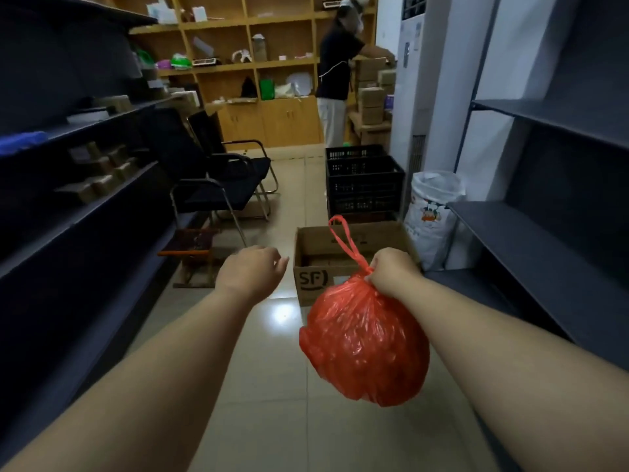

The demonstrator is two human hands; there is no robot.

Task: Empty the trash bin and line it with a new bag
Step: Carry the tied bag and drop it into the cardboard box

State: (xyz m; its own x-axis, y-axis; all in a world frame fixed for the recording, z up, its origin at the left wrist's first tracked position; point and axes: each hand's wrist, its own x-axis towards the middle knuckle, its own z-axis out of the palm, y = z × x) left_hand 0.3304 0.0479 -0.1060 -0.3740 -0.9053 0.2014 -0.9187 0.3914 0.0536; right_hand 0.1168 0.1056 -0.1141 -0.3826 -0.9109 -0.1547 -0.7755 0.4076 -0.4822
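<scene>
Over on the left, dark shelves [85, 137] run down the wall with small brown boxes [102, 172] on them, too dim to read. Two black chairs [228, 178] stand past them, and a low orange-rimmed bin [190, 247] sits on the floor beside the shelving; what it holds is hard to make out.

The left hand [250, 270] is stretched forward over the tiled floor [272, 386], holding nothing, fingers loosely curled and close together, their tips hidden behind the knuckles.

Just beyond it an open cardboard box [313, 264] marked "SF" rests on the floor, its near side partly covered by the red bag [364, 338]. The bag hangs in the air in front of the box, full and round, its thin plastic crinkled and shiny, contents not visible through it. Its neck is bunched tight, and a loop of handle sticks up above the fist. The right hand [391, 270] grips that neck with fingers curled round it.

Behind stand stacked black crates [364, 185], then a white printed sack [432, 216] against grey shelving [544, 233]. At the back, blurred, another person [335, 80] reaches toward stacked cartons by wooden shelves [252, 25].
</scene>
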